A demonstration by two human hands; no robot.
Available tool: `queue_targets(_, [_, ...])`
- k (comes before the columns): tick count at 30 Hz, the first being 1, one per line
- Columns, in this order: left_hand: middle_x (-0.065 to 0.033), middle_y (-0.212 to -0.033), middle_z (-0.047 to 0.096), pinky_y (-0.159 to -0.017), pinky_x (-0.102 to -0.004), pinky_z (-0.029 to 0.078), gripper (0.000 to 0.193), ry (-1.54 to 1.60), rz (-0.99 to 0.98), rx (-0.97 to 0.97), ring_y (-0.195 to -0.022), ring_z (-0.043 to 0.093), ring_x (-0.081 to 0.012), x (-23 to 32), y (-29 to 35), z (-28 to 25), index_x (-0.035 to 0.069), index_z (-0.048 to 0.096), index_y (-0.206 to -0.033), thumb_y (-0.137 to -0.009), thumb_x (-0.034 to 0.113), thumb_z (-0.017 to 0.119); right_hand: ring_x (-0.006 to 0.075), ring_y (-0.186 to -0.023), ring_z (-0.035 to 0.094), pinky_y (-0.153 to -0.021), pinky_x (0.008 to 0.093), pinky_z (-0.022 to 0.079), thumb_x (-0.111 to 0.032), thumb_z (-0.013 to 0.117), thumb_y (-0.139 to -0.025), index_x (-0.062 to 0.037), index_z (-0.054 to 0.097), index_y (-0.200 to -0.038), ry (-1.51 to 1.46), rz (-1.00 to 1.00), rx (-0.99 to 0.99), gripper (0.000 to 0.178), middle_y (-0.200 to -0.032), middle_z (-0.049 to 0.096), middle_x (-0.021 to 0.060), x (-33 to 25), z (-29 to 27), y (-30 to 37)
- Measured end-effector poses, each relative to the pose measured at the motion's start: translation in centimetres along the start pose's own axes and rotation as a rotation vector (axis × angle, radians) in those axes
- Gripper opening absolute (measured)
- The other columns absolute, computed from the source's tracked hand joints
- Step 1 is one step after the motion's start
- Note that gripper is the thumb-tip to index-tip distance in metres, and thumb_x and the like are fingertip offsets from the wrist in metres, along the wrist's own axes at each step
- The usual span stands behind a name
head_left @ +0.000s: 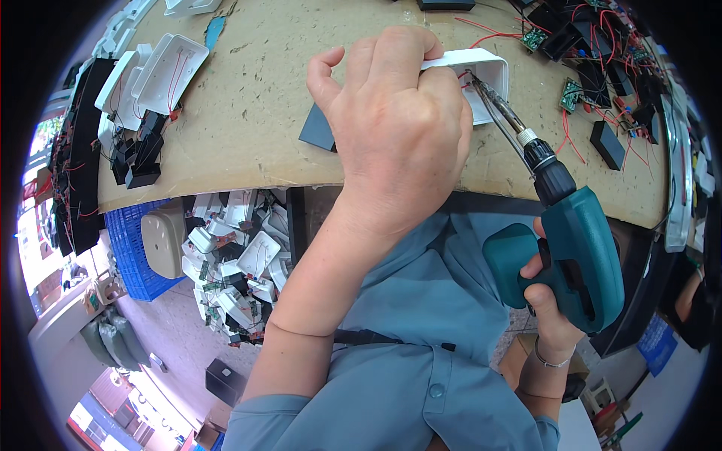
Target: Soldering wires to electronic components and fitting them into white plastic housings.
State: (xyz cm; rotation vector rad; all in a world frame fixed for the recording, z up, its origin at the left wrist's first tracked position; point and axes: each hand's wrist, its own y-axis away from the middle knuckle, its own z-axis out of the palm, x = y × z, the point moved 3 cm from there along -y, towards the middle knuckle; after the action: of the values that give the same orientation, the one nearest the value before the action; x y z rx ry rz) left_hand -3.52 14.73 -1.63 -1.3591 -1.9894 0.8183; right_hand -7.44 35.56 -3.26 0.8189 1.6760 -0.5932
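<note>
My left hand reaches over the bench, its fingers closed on the upper edge of a white plastic housing. Thin red wires run inside and behind that housing. A green pistol-shaped soldering gun is gripped in my right hand, fingers around its handle. Its metal tip, with a thin feed tube alongside, points into the open housing close to the red wires. Whether the tip touches anything is too small to tell. A dark flat block lies partly hidden beside my left wrist.
Green circuit boards, black boxes and tangled red wires crowd the bench's right side. White housings and black parts lie at the left. Below the edge sit a heap of white housings and a blue crate.
</note>
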Motion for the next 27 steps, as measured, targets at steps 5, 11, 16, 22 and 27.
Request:
queue_targets(5, [-0.0028, -0.081, 0.048, -0.078, -0.0427, 0.029, 0.006, 0.002, -0.002, -0.001, -0.076, 0.046, -0.0192, 0.0, 0.0, 0.0, 0.004, 0.053, -0.057, -0.057, 0.004, 0.059, 0.0122, -0.067, 0.054, -0.062, 0.0239, 0.045, -0.022, 0.074, -0.067, 0.0066, 0.039, -0.119, -0.022, -0.002, 0.007, 0.069, -0.106, 0.054, 0.0224, -0.1, 0.1, 0.1])
queue_targets(11, [-0.0030, -0.081, 0.048, -0.078, -0.0426, 0.029, 0.007, 0.019, -0.006, -0.002, -0.076, 0.046, -0.0194, 0.0, 0.0, 0.0, 0.004, 0.053, -0.057, -0.057, 0.005, 0.060, 0.0122, -0.067, 0.054, -0.062, 0.0237, 0.045, -0.022, 0.073, -0.067, 0.0065, 0.039, -0.119, -0.031, -0.009, 0.020, 0.069, -0.106, 0.054, 0.0220, -0.2, 0.3, 0.0])
queue_targets(16, [-0.0033, -0.082, 0.049, -0.078, -0.0424, 0.029, 0.007, 0.046, -0.015, -0.005, -0.077, 0.046, -0.0198, -0.1, 0.0, -0.2, 0.004, 0.053, -0.058, -0.058, 0.005, 0.060, 0.0123, -0.067, 0.054, -0.063, 0.0240, 0.045, -0.023, 0.074, -0.066, 0.0070, 0.039, -0.118, -0.027, -0.002, 0.022, 0.069, -0.105, 0.055, 0.0214, -0.2, 0.3, 0.3])
queue_targets(22, [-0.0048, -0.083, 0.049, -0.077, -0.0405, 0.029, 0.007, 0.066, 0.014, 0.020, -0.078, 0.047, -0.0209, -0.1, 0.0, -0.2, 0.003, 0.053, -0.058, -0.058, 0.005, 0.059, 0.0115, -0.066, 0.055, -0.060, 0.0225, 0.044, -0.036, 0.072, -0.067, 0.0106, 0.046, -0.110, 0.034, -0.068, 0.072, 0.069, -0.101, 0.057, 0.0183, -0.4, -0.7, 1.3])
queue_targets(27, [-0.0068, -0.084, 0.050, -0.075, -0.0389, 0.029, 0.006, 0.091, 0.014, 0.017, -0.077, 0.047, -0.0217, -0.2, 0.1, -0.3, 0.002, 0.053, -0.059, -0.059, 0.004, 0.059, 0.0116, -0.060, 0.055, -0.052, 0.0191, 0.042, -0.044, 0.070, -0.065, 0.0110, 0.052, -0.100, 0.027, -0.129, 0.166, 0.068, -0.091, 0.059, 0.0145, -1.1, -0.8, 1.5])
